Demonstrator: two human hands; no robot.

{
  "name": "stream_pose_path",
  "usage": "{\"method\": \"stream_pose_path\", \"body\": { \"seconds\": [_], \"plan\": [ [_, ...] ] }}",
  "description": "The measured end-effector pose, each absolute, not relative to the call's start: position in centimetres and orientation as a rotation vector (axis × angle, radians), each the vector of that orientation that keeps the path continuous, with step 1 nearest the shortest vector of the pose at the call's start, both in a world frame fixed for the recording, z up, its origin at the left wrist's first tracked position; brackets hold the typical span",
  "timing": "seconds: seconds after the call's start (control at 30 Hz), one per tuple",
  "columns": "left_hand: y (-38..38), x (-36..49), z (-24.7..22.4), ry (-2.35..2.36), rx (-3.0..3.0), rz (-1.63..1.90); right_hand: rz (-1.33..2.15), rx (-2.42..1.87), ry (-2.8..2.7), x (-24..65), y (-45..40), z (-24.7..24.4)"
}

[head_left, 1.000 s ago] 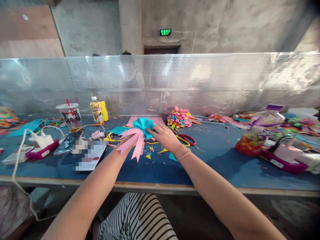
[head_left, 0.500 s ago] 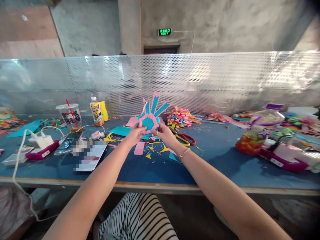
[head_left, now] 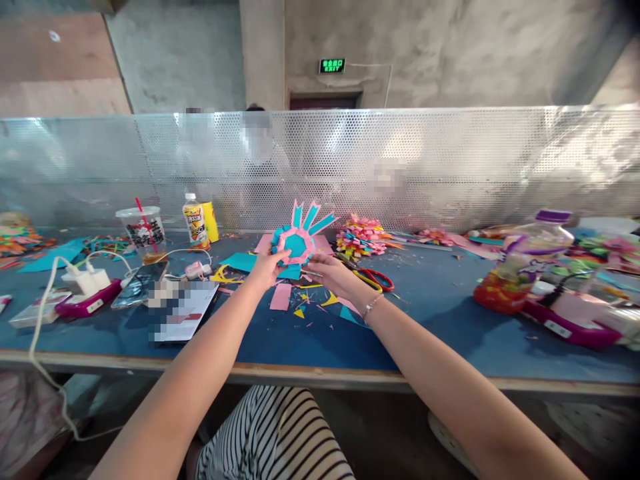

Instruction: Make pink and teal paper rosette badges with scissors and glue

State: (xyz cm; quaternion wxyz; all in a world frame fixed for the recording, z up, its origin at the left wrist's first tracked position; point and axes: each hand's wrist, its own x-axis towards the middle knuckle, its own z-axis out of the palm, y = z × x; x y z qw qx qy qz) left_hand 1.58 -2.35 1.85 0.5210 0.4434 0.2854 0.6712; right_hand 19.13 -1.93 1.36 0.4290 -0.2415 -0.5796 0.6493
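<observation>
A folded paper rosette (head_left: 299, 247) in pink and blue is held up over the middle of the table. Its front is a pink ring around a blue centre, and three pink-edged blue tails fan out at the top. My left hand (head_left: 269, 269) pinches its lower left side, thumb lying across the front. At the lower right rim my right hand (head_left: 329, 272) has its fingers closed on the edge, partly hidden behind the paper. Paper scraps and a pink paper piece (head_left: 281, 297) lie beneath, with scissors (head_left: 376, 280) just beyond my right wrist.
To the left are a phone (head_left: 139, 285), a tablet-like screen (head_left: 187, 312), a charger on a purple power strip (head_left: 90, 299), a cup (head_left: 145, 230) and a drink bottle (head_left: 195, 223). A paper-flower pile (head_left: 361, 235) and a large bottle (head_left: 520, 260) stand right. A perforated metal screen (head_left: 320, 167) rises behind.
The rosette has turned, so its tails lean further right and more blue folds show at its left and bottom. My right fingers have shifted slightly down along the rim.
</observation>
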Motion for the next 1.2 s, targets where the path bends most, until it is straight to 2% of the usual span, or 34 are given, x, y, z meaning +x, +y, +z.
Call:
{"method": "stream_pose_path", "body": {
  "seconds": [0.57,0.97,1.2],
  "plan": [
    [-2.4,1.9,1.7,0.746,1.102,1.639,1.593,-0.663,-1.334,18.4,-1.7,0.9],
    [-2.5,1.6,1.9,0.693,1.090,1.562,1.788,-0.702,-1.200,19.4,-1.4,1.4],
    [-3.0,1.4,2.7,0.680,0.939,1.574,1.539,-0.682,-1.258,20.9,-0.8,2.4]
  ]
}}
